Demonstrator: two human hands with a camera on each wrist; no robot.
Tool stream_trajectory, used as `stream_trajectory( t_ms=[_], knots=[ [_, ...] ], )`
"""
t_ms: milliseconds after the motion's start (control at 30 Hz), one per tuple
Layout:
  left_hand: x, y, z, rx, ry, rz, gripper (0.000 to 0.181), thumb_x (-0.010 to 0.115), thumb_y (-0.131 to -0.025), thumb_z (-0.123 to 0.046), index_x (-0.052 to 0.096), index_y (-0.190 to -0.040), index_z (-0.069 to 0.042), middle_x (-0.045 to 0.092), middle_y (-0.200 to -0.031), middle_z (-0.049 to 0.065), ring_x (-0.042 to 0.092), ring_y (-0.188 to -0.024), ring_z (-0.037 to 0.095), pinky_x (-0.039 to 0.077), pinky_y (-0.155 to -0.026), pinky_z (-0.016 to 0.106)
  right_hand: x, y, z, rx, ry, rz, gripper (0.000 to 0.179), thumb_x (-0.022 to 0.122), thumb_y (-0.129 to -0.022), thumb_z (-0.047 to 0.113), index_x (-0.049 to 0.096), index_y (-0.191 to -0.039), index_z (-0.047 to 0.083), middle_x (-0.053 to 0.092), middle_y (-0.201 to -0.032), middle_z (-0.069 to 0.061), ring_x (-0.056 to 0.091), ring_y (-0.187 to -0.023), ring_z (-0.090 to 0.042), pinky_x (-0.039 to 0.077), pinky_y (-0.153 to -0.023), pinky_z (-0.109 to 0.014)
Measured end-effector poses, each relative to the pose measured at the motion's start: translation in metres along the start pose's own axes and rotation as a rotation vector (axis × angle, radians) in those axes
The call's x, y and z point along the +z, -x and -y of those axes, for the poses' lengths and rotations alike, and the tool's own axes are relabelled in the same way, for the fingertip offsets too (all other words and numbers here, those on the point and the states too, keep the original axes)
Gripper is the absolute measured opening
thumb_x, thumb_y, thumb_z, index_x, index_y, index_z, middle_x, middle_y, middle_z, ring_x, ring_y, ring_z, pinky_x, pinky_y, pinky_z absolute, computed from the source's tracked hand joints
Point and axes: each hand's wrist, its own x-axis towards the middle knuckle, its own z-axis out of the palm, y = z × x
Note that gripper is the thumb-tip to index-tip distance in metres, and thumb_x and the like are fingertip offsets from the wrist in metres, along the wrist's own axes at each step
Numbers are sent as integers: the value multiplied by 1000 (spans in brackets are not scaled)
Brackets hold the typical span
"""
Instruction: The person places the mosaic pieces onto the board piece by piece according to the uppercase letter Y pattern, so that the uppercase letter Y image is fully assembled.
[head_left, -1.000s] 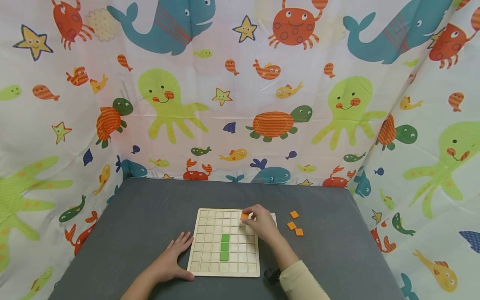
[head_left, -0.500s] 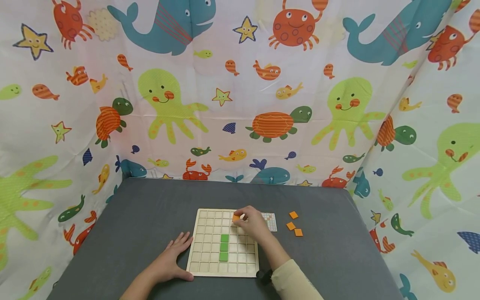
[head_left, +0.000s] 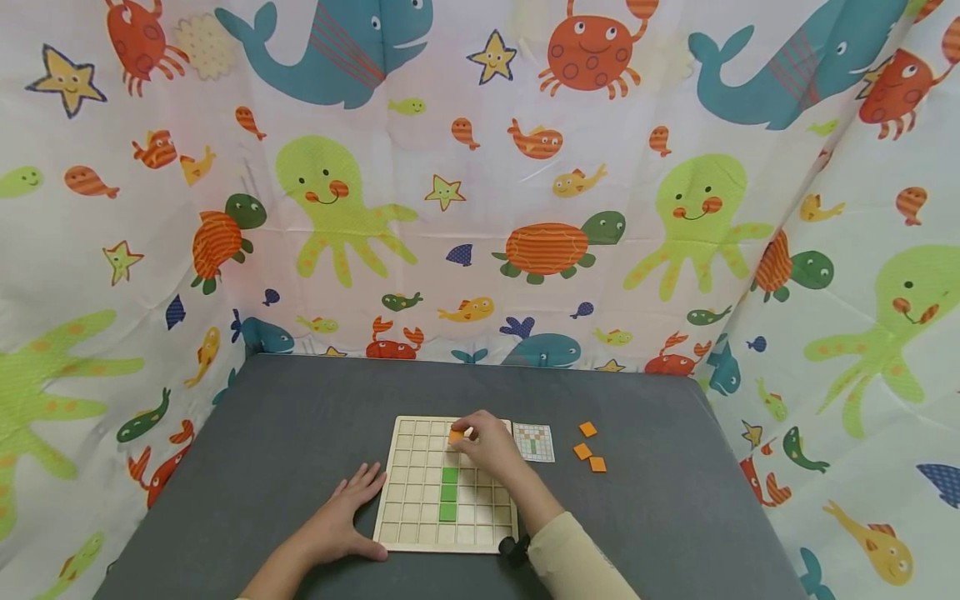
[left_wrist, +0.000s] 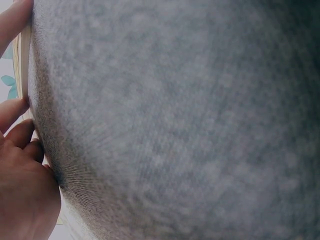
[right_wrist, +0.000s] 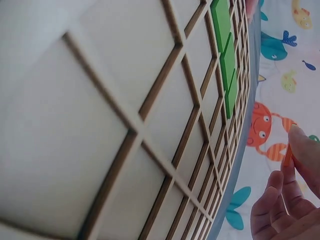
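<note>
An orange square tile [head_left: 455,436] is pinched between the thumb and fingers of my right hand [head_left: 486,443], over the upper middle of a wooden grid board [head_left: 408,492]. In the right wrist view the same tile [right_wrist: 288,154] shows edge-on, above the board's surface. Three green tiles [head_left: 448,493] lie in a column in the board's cells. My left hand [head_left: 343,518] rests at the board's left edge, fingers spread, the thumb near the lower left corner. The left wrist view shows its fingers [left_wrist: 14,114] against the board's side.
A small printed pattern card [head_left: 533,442] lies right of the board, partly beside my right hand. Three loose orange tiles [head_left: 583,452] lie farther right on the grey tabletop [head_left: 645,508]. A printed curtain [head_left: 465,183] encloses the table at the back and sides.
My right hand has moved left across the top of the board with the orange tile, uncovering the pattern card. My left hand and the green tiles stay put.
</note>
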Motion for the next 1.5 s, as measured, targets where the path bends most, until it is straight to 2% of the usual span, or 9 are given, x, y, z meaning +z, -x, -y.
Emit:
stream_trajectory(
  t_ms=[367,600,767,1167,1333,1500],
  knots=[
    [0,0,0,-14,5,9,127,96,-54,-51,35,-157,-8,23,-167,16,8,-156,39,6,-122,63,13,-10,6,10,25,25,25,77,-90,21,76,-115,15,66,-111,0,54,-82,-12,47,-65,-25],
    [0,0,-2,-14,5,11,127,95,-54,-51,35,-157,-8,23,-167,16,8,-156,39,5,-122,63,22,-17,13,7,17,51,24,77,-90,19,76,-114,13,66,-110,-2,51,-77,-13,44,-61,-26],
    [0,0,-3,-21,0,11,127,95,-54,-52,35,-158,-9,23,-167,16,8,-156,39,6,-122,63,32,-23,12,14,36,58,22,78,-89,21,76,-111,17,65,-107,2,51,-76,-10,44,-60,-24],
    [-3,1,1,-10,4,9,128,95,-55,-52,34,-158,-9,22,-167,16,8,-156,40,6,-122,65,47,-40,20,29,86,92,26,81,-87,24,76,-112,17,66,-105,2,57,-82,-9,50,-69,-25],
    [-3,1,0,-6,11,13,127,94,-56,-53,33,-158,-10,21,-167,15,7,-156,39,6,-122,64,54,-46,21,66,110,76,25,82,-86,23,77,-110,18,64,-104,2,58,-85,-11,51,-71,-29],
    [-3,2,-3,-7,15,20,127,95,-55,-51,34,-158,-8,22,-167,18,7,-156,41,6,-121,65,59,-46,22,79,151,114,24,81,-87,22,77,-110,18,66,-109,1,60,-94,-16,53,-76,-34]
  ],
)
